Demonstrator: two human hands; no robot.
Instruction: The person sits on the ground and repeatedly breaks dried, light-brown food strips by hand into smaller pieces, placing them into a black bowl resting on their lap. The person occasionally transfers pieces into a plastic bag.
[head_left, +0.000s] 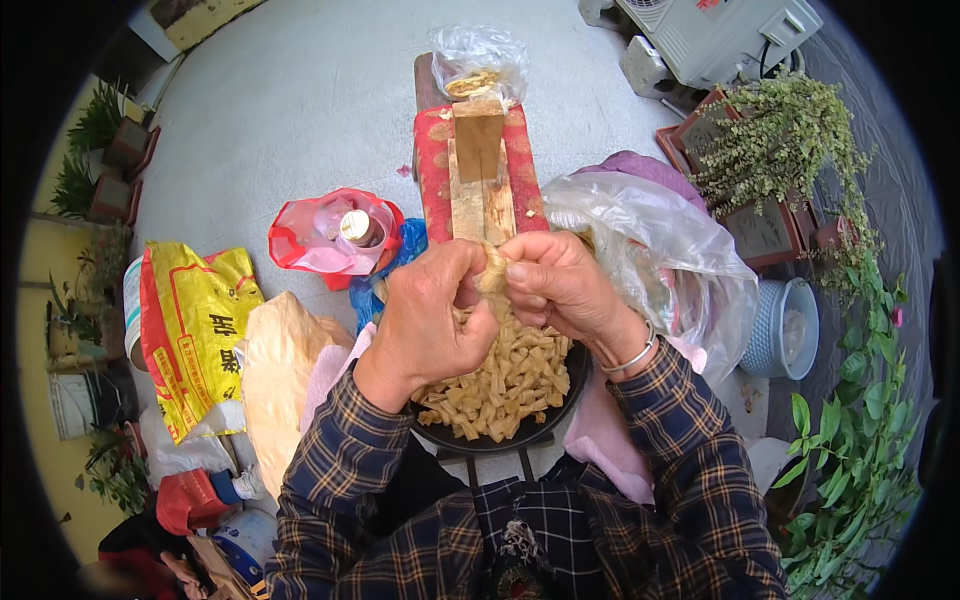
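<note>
My left hand (439, 307) and my right hand (559, 281) meet in the middle of the view. Between their fingertips they pinch a small folded strip of pale tan, fibrous-looking material (491, 274); its exact kind is unclear. Just below them, a round dark pan (499, 445) holds a heap of similar small tan pieces (499, 390). My hands hide part of the heap. Beyond my fingers, a wooden board (466, 206) with an upright wooden block (478, 139) lies on a red patterned cloth (433, 150) over a narrow bench (427, 79).
A clear plastic bag (480, 52) lies at the bench's far end. Left are a red-rimmed bag (289, 236) with a lidded container, a yellow sack (202, 322) and a tan sheet (277, 375). Right are a large clear bag (675, 232), a blue basket (765, 330) and potted plants (780, 142). Another person's hand (184, 574) shows lower left.
</note>
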